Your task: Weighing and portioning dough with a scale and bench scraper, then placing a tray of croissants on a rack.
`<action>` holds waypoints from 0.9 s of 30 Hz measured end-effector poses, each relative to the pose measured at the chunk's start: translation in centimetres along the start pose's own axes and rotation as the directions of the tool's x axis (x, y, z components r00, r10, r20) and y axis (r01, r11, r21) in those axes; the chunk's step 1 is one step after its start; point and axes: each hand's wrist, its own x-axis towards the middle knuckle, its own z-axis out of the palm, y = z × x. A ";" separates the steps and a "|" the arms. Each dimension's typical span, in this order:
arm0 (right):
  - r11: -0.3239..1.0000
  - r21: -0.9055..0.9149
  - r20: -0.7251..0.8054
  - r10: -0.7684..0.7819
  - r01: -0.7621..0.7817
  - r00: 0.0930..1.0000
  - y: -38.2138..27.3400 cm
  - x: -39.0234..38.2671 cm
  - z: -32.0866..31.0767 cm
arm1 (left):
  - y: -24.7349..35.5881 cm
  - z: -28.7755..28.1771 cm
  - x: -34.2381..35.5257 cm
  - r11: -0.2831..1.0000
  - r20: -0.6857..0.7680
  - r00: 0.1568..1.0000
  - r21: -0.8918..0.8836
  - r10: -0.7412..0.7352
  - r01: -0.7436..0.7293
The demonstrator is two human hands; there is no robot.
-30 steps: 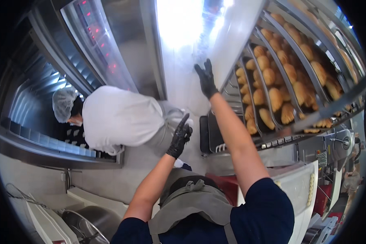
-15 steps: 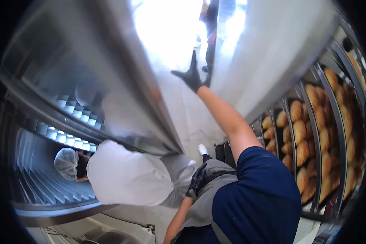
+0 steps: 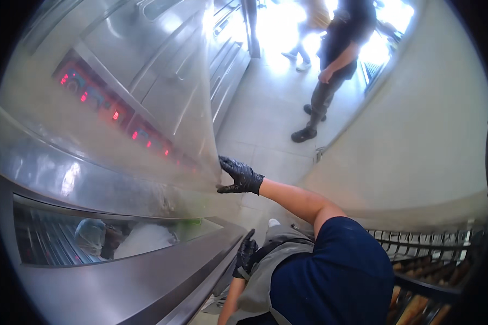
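Observation:
My right hand, in a black glove, reaches forward to the free edge of a translucent plastic sheet. Its fingertips and thumb are spread apart at that edge, seeming to touch it. My left hand, also in a black glove, is low in front of my grey apron, beside the steel edge of a door. One digit of it points up and nothing shows in it; its other fingers are partly hidden.
Red lit displays glow behind the sheet. A person in a hairnet shows in the door's glass. Ahead, a person in dark clothes stands on the tiled floor. A large pale sheet and a bread rack are at right.
My view has turned. My right hand has come down and left, from open air to the sheet's edge. The bread rack has slid to the lower right; the displays have come into view.

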 end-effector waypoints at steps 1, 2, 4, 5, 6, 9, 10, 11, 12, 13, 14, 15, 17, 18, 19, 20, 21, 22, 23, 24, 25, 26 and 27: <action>0.998 -0.023 0.107 -0.059 0.061 0.993 1.5 -0.2 -0.2 | 1.6 0.0 1.5 0.934 0.008 0.992 -0.337 -0.123 0.118; 0.994 -0.026 0.131 -0.100 0.104 0.986 2.6 -0.2 -0.6 | 3.9 0.3 2.5 0.969 -0.020 0.998 -0.241 -0.060 0.054; 0.989 -0.018 0.173 -0.144 0.149 0.974 5.4 -0.3 -1.8 | 6.4 1.3 5.6 0.988 -0.054 0.999 -0.153 -0.003 -0.005; 0.994 -0.097 0.240 -0.033 0.058 0.970 7.9 -0.9 -2.6 | 7.0 1.8 7.8 0.983 -0.046 0.998 -0.175 0.053 -0.060; 0.983 -0.180 0.295 0.082 -0.029 0.952 10.6 -1.6 -3.7 | 7.8 2.6 10.1 0.974 -0.038 0.993 -0.195 0.109 -0.114; 0.789 -0.520 0.141 0.458 -0.328 0.878 23.9 -7.9 -7.5 | 9.8 4.3 17.1 0.979 -0.117 0.985 -0.146 0.129 -0.146; 0.644 -0.594 0.059 0.632 -0.482 0.773 27.4 -10.9 -9.3 | 7.8 3.7 19.2 0.983 -0.218 0.973 -0.147 0.078 -0.112; 0.472 -0.641 0.038 0.807 -0.605 0.590 30.0 -12.2 -11.4 | 6.5 3.1 22.4 0.985 -0.339 0.940 -0.151 0.029 -0.085; 0.192 -0.743 0.044 0.970 -0.642 0.239 33.4 -13.8 -14.7 | 9.3 3.6 25.7 0.958 -0.462 0.881 -0.284 -0.103 -0.036; -0.025 -0.767 0.001 0.999 -0.642 -0.039 33.8 -13.7 -17.5 | 12.5 3.6 27.1 0.911 -0.576 0.774 -0.412 -0.264 0.004; -0.034 -0.768 -0.003 0.999 -0.640 -0.050 35.5 -15.1 -20.4 | 12.6 3.7 29.5 0.926 -0.680 0.702 -0.370 -0.211 -0.080; -0.034 -0.767 0.107 0.978 -0.641 -0.180 37.5 -16.9 -22.9 | 13.0 3.5 31.0 0.919 -0.741 0.621 -0.385 -0.256 -0.080; -0.032 -0.775 0.308 0.853 -0.631 -0.422 40.8 -19.8 -27.0 | 13.5 2.9 33.8 0.920 -0.829 0.472 -0.382 -0.301 -0.085; -0.273 -0.658 0.335 0.728 -0.701 -0.598 42.3 -22.8 -28.7 | 13.3 3.2 35.4 0.926 -0.852 0.428 -0.369 -0.303 -0.079; -0.512 -0.514 0.399 0.568 -0.688 -0.720 42.9 -24.1 -29.9 | 13.2 3.3 37.2 0.920 -0.840 0.437 -0.386 -0.321 -0.065; -0.383 -0.621 0.452 0.537 -0.684 -0.712 43.6 -25.1 -31.0 | 13.0 3.6 39.0 0.893 -0.819 0.402 -0.450 -0.410 -0.004; -0.313 -0.684 0.456 0.521 -0.659 -0.721 44.4 -25.6 -31.3 | 12.6 3.4 40.6 0.860 -0.794 0.358 -0.509 -0.491 0.051; -0.252 -0.691 0.470 0.556 -0.678 -0.686 44.6 -25.3 -31.5 | 11.3 3.4 41.6 0.838 -0.768 0.360 -0.541 -0.529 0.076; -0.195 -0.692 0.483 0.591 -0.695 -0.646 45.0 -24.7 -32.1 | 9.1 3.6 42.9 0.814 -0.739 0.368 -0.571 -0.564 0.101; -0.237 -0.681 0.483 0.566 -0.693 -0.668 45.6 -22.8 -32.3 | 4.5 3.5 43.4 0.813 -0.741 0.356 -0.573 -0.569 0.107; -0.288 -0.628 0.494 0.570 -0.723 -0.656 46.1 -20.7 -32.2 | -0.4 3.8 44.1 0.877 -0.796 0.368 -0.453 -0.480 0.163; -0.363 -0.559 0.490 0.580 -0.745 -0.651 46.9 -19.8 -32.9 | -4.2 4.5 44.5 0.919 -0.822 0.412 -0.328 -0.393 0.221; -0.162 -0.443 0.530 0.746 -0.882 -0.403 48.3 -22.3 -34.1 | -4.5 5.6 47.8 0.913 -0.799 0.444 -0.336 -0.406 0.231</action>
